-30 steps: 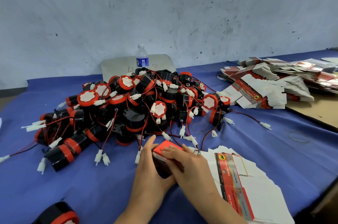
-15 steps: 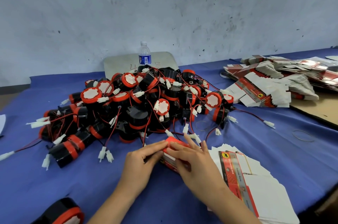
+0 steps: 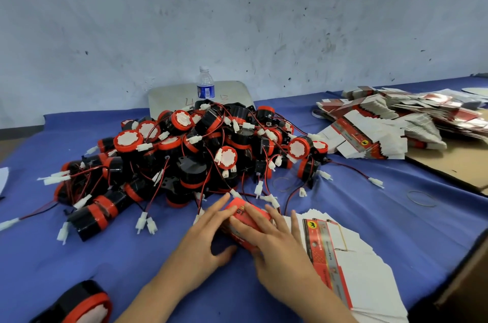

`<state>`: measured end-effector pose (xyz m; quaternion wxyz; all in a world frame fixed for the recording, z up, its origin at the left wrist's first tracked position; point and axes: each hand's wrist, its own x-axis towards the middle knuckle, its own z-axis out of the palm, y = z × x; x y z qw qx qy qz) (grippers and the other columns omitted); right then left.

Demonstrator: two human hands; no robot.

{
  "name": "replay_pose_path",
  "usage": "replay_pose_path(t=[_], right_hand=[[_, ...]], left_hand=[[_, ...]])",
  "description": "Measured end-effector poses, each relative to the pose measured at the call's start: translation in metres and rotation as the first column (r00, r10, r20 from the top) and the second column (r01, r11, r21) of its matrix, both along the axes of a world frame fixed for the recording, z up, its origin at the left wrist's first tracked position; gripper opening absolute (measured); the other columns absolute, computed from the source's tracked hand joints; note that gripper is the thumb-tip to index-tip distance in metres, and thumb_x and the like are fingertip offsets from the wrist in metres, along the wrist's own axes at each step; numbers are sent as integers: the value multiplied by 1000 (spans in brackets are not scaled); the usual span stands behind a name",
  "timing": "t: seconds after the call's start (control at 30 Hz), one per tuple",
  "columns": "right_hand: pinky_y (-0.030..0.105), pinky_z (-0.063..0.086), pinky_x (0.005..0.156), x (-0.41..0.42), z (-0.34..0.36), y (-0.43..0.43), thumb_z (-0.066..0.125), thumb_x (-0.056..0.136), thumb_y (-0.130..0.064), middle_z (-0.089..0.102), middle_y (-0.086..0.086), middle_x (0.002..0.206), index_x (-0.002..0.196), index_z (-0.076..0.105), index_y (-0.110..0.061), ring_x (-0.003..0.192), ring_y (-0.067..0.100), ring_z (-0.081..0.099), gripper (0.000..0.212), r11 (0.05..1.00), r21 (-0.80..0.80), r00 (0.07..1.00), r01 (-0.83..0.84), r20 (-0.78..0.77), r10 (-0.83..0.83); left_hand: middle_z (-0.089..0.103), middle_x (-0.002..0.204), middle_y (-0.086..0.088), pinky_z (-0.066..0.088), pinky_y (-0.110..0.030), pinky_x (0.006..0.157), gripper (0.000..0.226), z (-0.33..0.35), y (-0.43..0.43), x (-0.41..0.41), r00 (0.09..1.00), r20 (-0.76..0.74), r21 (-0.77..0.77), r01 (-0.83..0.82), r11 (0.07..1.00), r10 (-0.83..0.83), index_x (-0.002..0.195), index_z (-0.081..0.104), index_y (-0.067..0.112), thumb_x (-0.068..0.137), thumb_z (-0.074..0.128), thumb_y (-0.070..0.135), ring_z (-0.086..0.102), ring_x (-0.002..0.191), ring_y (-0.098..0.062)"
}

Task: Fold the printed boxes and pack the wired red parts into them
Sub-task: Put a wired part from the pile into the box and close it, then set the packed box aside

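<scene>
Head view: red box (image 3: 249, 213) sits near centre, pinned between both hands. Right hand (image 3: 274, 248) presses flat-fingered on top, left hand (image 3: 200, 241) braces its left end with straight fingers, neither clenched. Wired red parts (image 3: 198, 153) heap just beyond, far-left; left hand's nearer.

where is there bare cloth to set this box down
Bare blue cloth left of the left hand, between the parts pile and the lone part. Also between near flat boxes and far flat boxes, around a rubber band. Crowded at the pile.
</scene>
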<state>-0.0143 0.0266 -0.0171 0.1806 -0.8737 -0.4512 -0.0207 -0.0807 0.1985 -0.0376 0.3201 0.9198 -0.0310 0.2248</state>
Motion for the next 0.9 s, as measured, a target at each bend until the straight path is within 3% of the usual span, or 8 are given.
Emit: replay_pose_path(t=[0.17,0.3,0.43,0.53,0.63,0.73,0.83,0.9], right_hand=[[28,37,102,0,7,1,53,82,-10,38,-16,147,135,52,-30,114,24,39,57,951,293,995,-99,25,95],[16,35,99,1,19,-4,66,81,-17,55,-17,127,121,63,-29,112,11,46,42,866,500,985,8,-152,79],[11,23,104,6,24,-14,72,81,-27,40,-21,136,135,43,-34,126,3,26,62,922,369,981,-114,-107,164],[16,30,95,10,26,-16,72,81,-25,49,-16,122,127,48,-27,116,5,31,52,929,356,994,-104,25,102],[15,41,83,11,25,-17,77,77,-31,53,-19,104,116,50,-28,95,-1,42,47,895,446,983,23,-174,62],[22,52,71,18,34,-26,82,73,-26,67,-15,88,101,54,-28,78,1,60,39,731,606,866,314,-499,41],[32,57,72,36,48,-44,82,68,-15,72,1,90,107,55,-12,78,19,67,48,352,731,640,584,-682,355],[36,58,77,49,59,-60,74,67,-14,70,11,102,116,53,-3,86,24,69,54,93,690,515,717,-615,597]], left_hand=[[17,151,34,32,-11,106,89,-1,-1,2,999,33,25,9,1000,-9,143,30,38,75,81,14,24,138,9],[42,140,25,42,-16,98,73,3,-4,-1,994,108,2,10,1000,-11,134,47,40,74,80,15,43,127,3],[57,113,25,45,-9,79,52,8,-10,-5,990,131,-135,-32,990,49,116,47,49,76,78,37,57,101,4],[58,107,24,45,-7,73,47,9,-14,-6,989,136,-127,-34,991,51,112,48,47,74,74,57,59,95,3],[58,113,26,47,-8,74,59,10,-15,-4,977,181,-263,-64,963,114,119,45,54,68,75,56,60,95,3],[53,123,25,48,-20,81,62,7,-11,-1,957,218,-446,-78,891,193,127,37,60,72,66,55,60,95,-6],[54,122,26,46,-27,84,54,1,-9,0,969,166,-430,-95,898,181,125,33,68,75,54,61,62,93,-10],[57,119,23,51,-30,80,52,-3,-10,2,977,148,-401,-80,912,151,125,33,69,80,54,53,65,86,-9]])
